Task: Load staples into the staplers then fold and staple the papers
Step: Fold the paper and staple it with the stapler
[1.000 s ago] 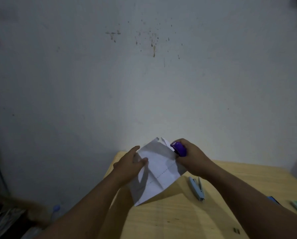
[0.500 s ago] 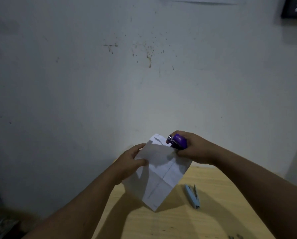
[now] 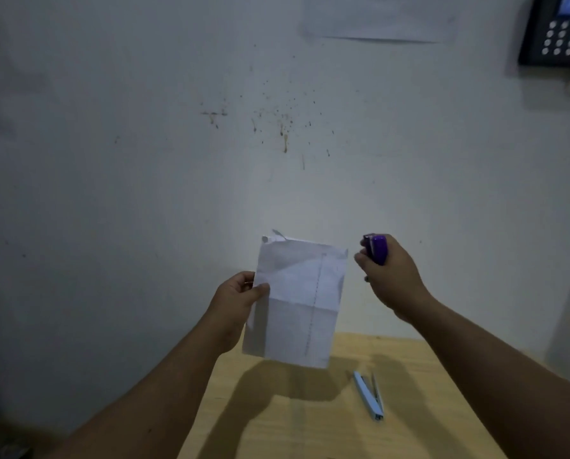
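A folded white paper (image 3: 296,299) with a dashed line down it hangs upright in the air, above the table's far edge. My left hand (image 3: 235,301) pinches its left edge, thumb on the front. A small flap sticks up at the paper's top left corner. My right hand (image 3: 388,276) is closed around a small purple stapler (image 3: 378,248), held a short way to the right of the paper's top right corner and not touching it.
A light blue stapler (image 3: 368,395) lies opened on the wooden table (image 3: 310,432), below my right forearm. The white wall behind is stained. A black keypad device (image 3: 555,28) and a pinned sheet (image 3: 379,19) hang high on it.
My right hand has pulled the purple stapler off the paper's top corner and away to the right. My left hand has turned the paper upright. The view has tilted up.
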